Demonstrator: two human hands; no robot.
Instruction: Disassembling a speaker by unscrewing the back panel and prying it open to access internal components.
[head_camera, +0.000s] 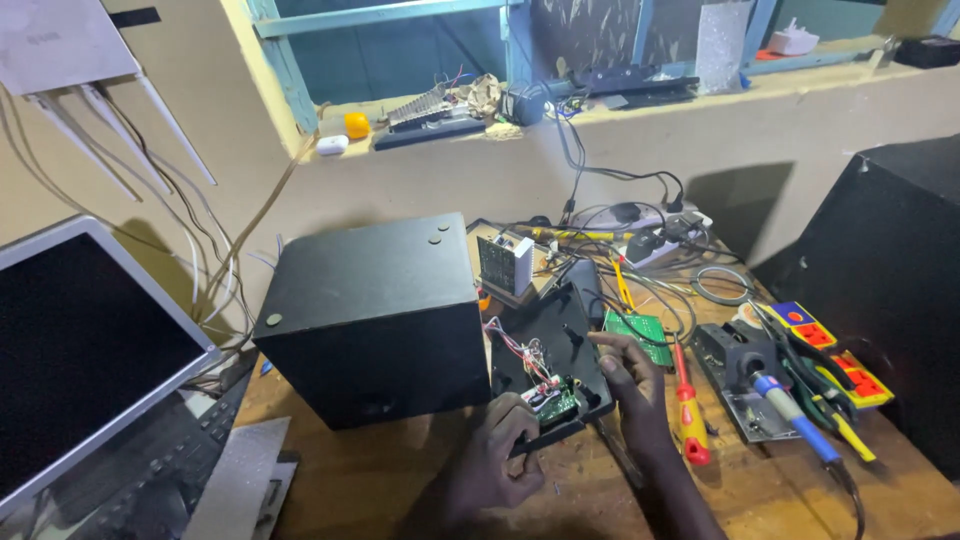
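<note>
Speaker box (375, 320): back is open; you have the black panel (555, 345) swung out beside it, still tied by thin wires (515, 345).
Circuit board (555, 400): sits at the panel's near edge, not lifted off.
Left hand (500, 455): your fingers are curled around the panel's near edge, just below the board.
Right hand (630, 375): fingers bent, tips resting on the panel's right edge; holding nothing.
Screwdriver (685, 410): lies unused just beside your right hand.
Left to do: board and wires remain attached.

I see a wooden counter (400, 470) set against a cream plaster wall (420, 185). At 12 o'clock, a teal-framed window (390, 15) over a cluttered sill ledge (700, 95). Light is dim, warmest on the wall, with hard shadows toward 3 o'clock.
</note>
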